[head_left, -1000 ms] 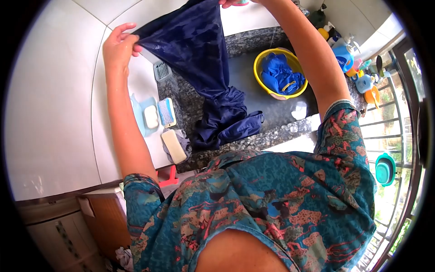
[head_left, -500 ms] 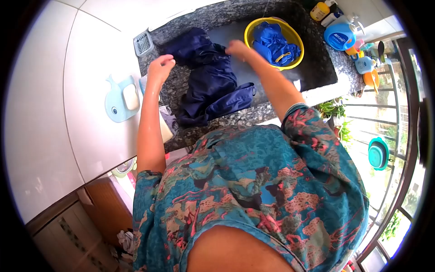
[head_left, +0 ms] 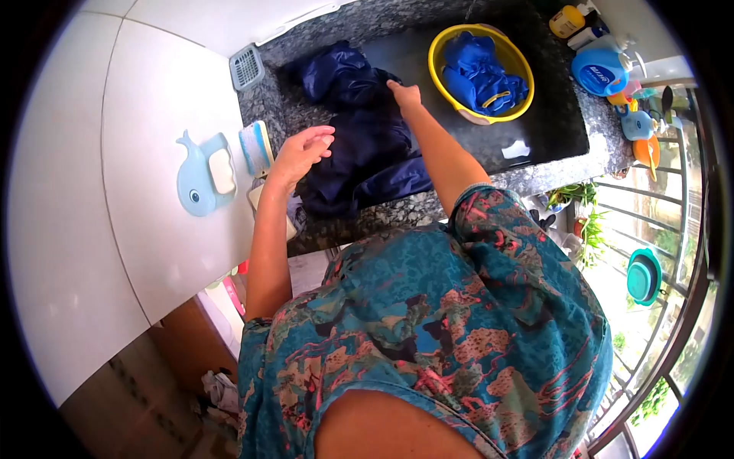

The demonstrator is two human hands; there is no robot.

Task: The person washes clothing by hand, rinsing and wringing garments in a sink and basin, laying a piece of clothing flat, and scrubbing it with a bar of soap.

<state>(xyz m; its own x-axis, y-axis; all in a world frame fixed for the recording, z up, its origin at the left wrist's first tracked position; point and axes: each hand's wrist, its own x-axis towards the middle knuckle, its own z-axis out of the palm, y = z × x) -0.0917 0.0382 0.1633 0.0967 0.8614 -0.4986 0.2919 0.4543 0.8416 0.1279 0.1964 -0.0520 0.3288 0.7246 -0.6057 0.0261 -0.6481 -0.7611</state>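
A wet-looking dark navy garment (head_left: 359,145) lies crumpled over the speckled stone ledge and the left part of the sink. At its right edge, my right hand (head_left: 405,95) has thumb and fingers closed on a bit of the cloth. My left hand (head_left: 300,159) hovers by the garment's left side with loosely bent fingers and nothing in them. To the right of my right hand, a yellow basin (head_left: 436,70) holds a bright blue garment (head_left: 480,75) with a yellow trim.
A blue whale-shaped soap holder (head_left: 196,177) with white soap hangs on the tiled wall. Beside it are a sponge brush (head_left: 255,149) and a grey basket (head_left: 246,69). Blue detergent bottles (head_left: 600,71) line the right ledge. A teal collapsible bowl (head_left: 644,276) hangs by the window bars.
My left hand has come down and toward the garment, uncovering the sponge brush. My right hand has moved onto the garment's edge and closed there. The view has shifted slightly.
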